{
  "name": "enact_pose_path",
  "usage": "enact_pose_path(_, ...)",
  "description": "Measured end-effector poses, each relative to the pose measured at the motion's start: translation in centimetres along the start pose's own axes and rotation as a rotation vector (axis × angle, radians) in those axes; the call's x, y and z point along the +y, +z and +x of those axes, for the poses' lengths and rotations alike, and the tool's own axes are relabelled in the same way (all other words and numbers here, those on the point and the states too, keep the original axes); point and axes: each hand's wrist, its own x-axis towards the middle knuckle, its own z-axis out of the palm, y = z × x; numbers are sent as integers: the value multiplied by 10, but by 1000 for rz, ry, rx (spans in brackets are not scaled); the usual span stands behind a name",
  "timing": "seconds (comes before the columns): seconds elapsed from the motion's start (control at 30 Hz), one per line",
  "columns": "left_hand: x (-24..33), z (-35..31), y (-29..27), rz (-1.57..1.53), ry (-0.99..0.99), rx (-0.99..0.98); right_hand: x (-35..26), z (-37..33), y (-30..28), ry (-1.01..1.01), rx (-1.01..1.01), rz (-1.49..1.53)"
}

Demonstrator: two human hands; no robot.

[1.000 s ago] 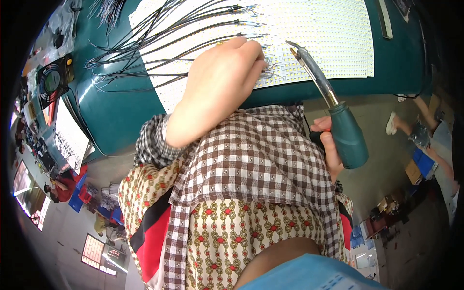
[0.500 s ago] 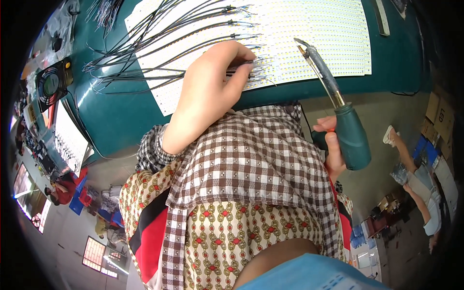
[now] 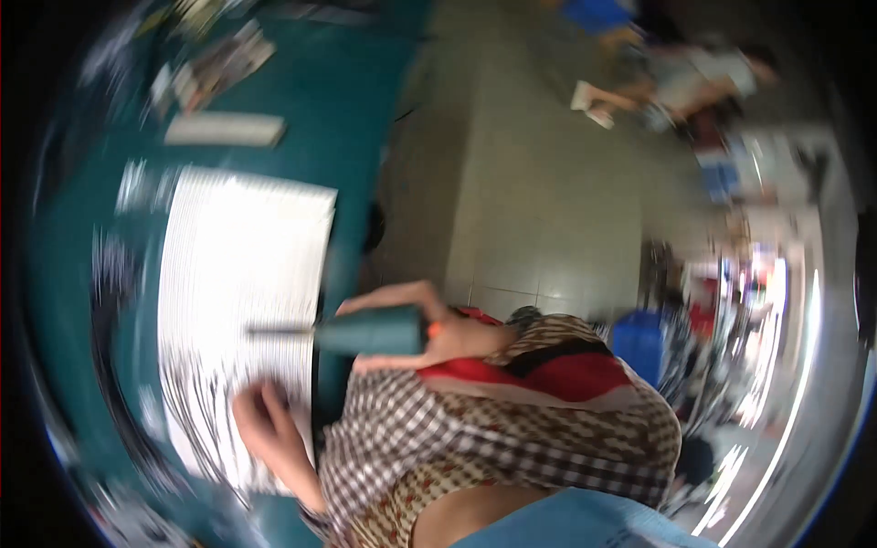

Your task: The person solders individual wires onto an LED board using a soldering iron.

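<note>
My right hand [image 3: 457,336] is closed around the green handle of a soldering iron [image 3: 375,331]. The iron lies level in the picture, its thin metal shaft reaching left over a white sheet of LED strip boards [image 3: 242,237]. Lower on the same sheet rests my left hand [image 3: 279,440], fingers bent and thumb close to them. Whatever it pinches is too blurred to make out. Dark cables [image 3: 187,420] run across the boards beside that hand. Motion smears the whole view, so the iron's tip and the wire ends cannot be told apart.
Boards and cables lie on a green table [image 3: 356,119]. Beyond the sheet are a pale flat bar [image 3: 224,130] and a blurred bundle in clear wrap [image 3: 224,68]. More dark cables [image 3: 114,338] lie at the left. Another person [image 3: 685,87] is at the upper right, across the floor.
The view has swung to the right, so the table now stands at the left and more floor shows. The iron has come over the boards. My left hand stays at the boards.
</note>
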Motion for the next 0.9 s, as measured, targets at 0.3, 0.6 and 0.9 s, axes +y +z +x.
enact_pose_path(0.3,2,-3,26,-221,-93,52,3,-32,-3,-94,121,-70)
enact_pose_path(0.6,-12,10,32,-197,24,122,-4,-15,-8,-60,145,5)
enact_pose_path(0.9,-16,-17,14,-155,-145,120,-3,-26,13,101,48,25)
